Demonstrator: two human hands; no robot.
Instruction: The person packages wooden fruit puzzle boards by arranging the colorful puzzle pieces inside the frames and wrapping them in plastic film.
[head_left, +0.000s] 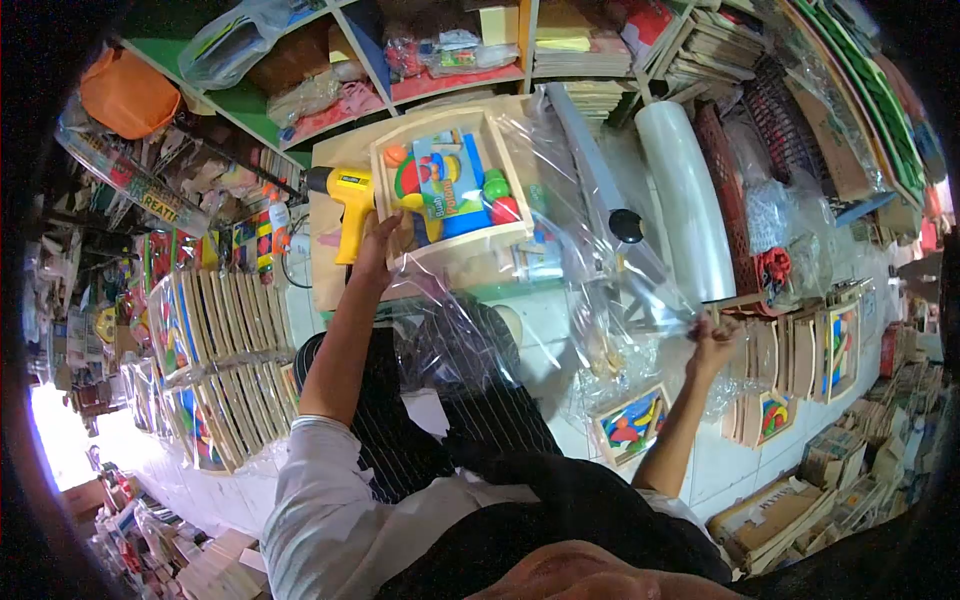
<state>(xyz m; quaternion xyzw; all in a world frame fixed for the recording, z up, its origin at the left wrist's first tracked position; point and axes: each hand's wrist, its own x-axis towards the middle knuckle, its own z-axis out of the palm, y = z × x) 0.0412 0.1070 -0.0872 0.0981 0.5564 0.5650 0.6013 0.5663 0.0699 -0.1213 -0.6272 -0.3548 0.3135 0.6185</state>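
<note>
A shallow wooden tray (460,247) lies tilted on the low work table, holding colourful wooden pieces and a printed card (450,183). My left hand (378,243) grips its near left corner, beside a yellow heat gun (352,205). Clear plastic film (455,325) spreads under and around the tray and hangs over my lap. Out to the right, my right hand (713,342) is closed on the film, pulling it into taut folds. A long grey sealer bar (590,165) with a black knob (626,226) stands between the tray and my right hand.
A big roll of clear film (685,200) lies right of the sealer. Stacked wrapped trays (225,320) stand on the left floor, and more trays (632,425) sit at the right. Shelves (455,85) packed with goods rise behind the table (330,285).
</note>
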